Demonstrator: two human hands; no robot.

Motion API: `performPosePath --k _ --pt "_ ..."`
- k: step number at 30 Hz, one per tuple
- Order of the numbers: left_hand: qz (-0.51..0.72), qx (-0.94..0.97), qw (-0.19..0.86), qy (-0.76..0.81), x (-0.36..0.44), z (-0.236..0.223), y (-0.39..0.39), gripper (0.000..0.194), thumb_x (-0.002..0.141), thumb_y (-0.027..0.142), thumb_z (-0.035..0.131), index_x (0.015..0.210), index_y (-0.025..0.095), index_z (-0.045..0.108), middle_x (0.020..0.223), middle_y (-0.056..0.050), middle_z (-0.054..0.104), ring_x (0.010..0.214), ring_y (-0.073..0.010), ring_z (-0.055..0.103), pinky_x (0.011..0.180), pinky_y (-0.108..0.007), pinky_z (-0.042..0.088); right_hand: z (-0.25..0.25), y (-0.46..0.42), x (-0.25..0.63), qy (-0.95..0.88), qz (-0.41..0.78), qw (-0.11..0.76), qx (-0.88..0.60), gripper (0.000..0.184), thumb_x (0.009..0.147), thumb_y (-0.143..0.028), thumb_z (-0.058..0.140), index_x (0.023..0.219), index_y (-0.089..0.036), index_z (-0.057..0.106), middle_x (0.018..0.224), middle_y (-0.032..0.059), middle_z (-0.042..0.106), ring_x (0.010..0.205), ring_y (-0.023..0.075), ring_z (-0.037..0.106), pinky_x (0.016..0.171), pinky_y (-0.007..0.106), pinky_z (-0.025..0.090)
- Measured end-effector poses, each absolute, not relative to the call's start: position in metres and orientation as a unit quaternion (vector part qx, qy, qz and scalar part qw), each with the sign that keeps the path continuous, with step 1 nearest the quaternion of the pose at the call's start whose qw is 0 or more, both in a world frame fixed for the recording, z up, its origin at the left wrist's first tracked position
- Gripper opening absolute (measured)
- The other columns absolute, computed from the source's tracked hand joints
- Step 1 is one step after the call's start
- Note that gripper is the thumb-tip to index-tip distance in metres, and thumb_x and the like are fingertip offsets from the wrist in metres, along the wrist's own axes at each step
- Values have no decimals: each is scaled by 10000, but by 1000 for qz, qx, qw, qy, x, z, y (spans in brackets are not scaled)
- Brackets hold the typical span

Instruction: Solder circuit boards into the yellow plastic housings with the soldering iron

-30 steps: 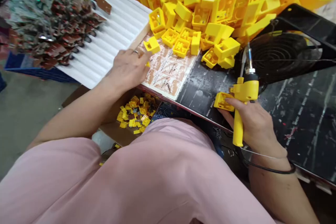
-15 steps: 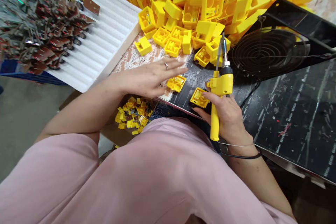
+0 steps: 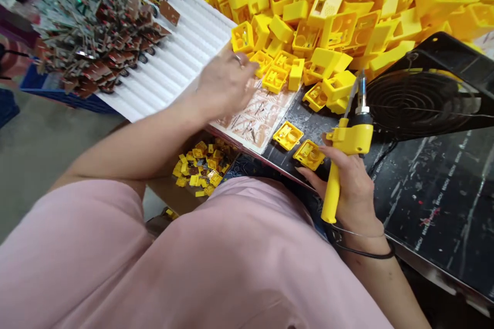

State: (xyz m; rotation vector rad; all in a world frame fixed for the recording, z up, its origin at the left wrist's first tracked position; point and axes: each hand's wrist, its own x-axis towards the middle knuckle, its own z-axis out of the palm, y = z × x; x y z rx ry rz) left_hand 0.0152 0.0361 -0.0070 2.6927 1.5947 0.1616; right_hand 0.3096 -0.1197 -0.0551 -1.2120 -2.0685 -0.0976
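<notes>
Here's the right hand (image 3: pixel 353 182), closed firmly around the yellow iron (image 3: pixel 353 140), whose metal tip points up and away towards the pile (image 3: pixel 295 10) of yellow housings. The thumb sits right at the edge of the near case (image 3: pixel 309 154), a finger sits just below it, and whether those two actually pinch it I can't tell. That case lies open side up by the front edge of the bench (image 3: pixel 436 180). Just beside it, on the left, is the far case (image 3: pixel 287 135), also open side up, sitting on the black surface close to the paper (image 3: pixel 252 128).

Over to the left hand (image 3: pixel 227 85), and it's a blur! It's above the paper, knuckles up, ring on a finger, fingertips close to the small cluster (image 3: pixel 275 78) of cases in front of the pile. How wide the fingers stand, or if they hold anything, I can't tell.

Left of that hand runs the ribbed white foam (image 3: pixel 165 69), boards (image 3: pixel 116 36) heaped on its far end, a blue crate (image 3: pixel 64 96) beneath. On the right, the black fan (image 3: pixel 411 95) leans beyond the iron, near the pile. And down below the bench, a box (image 3: pixel 165 193) full of yellow scraps (image 3: pixel 198 167).
</notes>
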Motion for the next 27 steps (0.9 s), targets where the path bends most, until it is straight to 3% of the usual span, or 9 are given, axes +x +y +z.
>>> performPosePath --k 7,10,13,15,19,22,24,26,27 --pt "-13 880 110 461 -2 -4 64 549 1042 386 525 1506 103 606 1538 -192 618 1480 -363 520 1307 -580 405 -54 -101 281 -811 -63 351 -463 451 999 -417 774 1378 -245 601 967 47 745 968 274 754 967 421 607" --pt "-48 888 238 391 34 12 49 480 1092 291 476 1540 195 617 1552 -81 670 1429 -207 632 1279 -323 443 -60 -95 277 -817 -85 339 -458 313 1058 -391 693 1316 -223 637 895 35 724 813 227 721 776 335 573" --pt "-28 842 337 419 74 19 41 488 1155 258 381 1605 131 520 1632 -92 619 1480 -186 607 1256 -278 453 -62 -93 282 -825 -94 354 -430 246 1080 -341 661 1286 -207 646 844 12 715 683 180 683 652 286 528" --pt "-30 843 302 445 93 19 36 486 1189 350 325 1569 135 539 1511 -116 711 1359 -227 695 1162 -346 547 -60 -94 287 -833 -83 368 -404 277 1070 -324 678 1321 -212 643 847 3 732 687 176 706 663 279 549" --pt "-25 905 54 422 94 24 34 528 1180 487 320 1487 189 628 1501 -145 694 1379 -294 650 1119 -436 563 -61 -94 294 -832 -89 380 -395 415 1034 -318 721 1422 -233 602 922 35 780 790 248 778 735 355 616" --pt "-39 877 -61 476 53 41 59 469 1169 337 334 1542 202 584 1547 -87 649 1413 -258 564 1142 -438 516 -67 -94 296 -817 -110 390 -410 556 982 -314 791 1486 -259 565 996 58 813 882 297 809 756 397 634" --pt "-60 830 -91 547 11 55 92 549 1069 103 389 1594 191 520 1536 -67 644 1467 -265 448 1212 -518 416 -71 -94 297 -808 -116 398 -418 602 960 -273 815 1504 -249 558 1067 67 830 882 281 812 734 373 624" --pt "-88 782 -106 607 -33 63 128 578 1035 118 470 1609 175 488 1634 -57 553 1481 -270 343 1277 -582 284 -73 -95 297 -802 -119 406 -423 592 955 -262 822 1490 -228 572 1129 74 834 880 261 812 725 352 609" --pt "-101 767 -100 626 -54 64 145 532 1051 239 514 1571 131 519 1645 -65 544 1462 -287 320 1275 -605 248 -73 -96 297 -800 -118 407 -425 575 958 -269 821 1479 -219 582 1133 74 835 879 256 811 724 347 603"
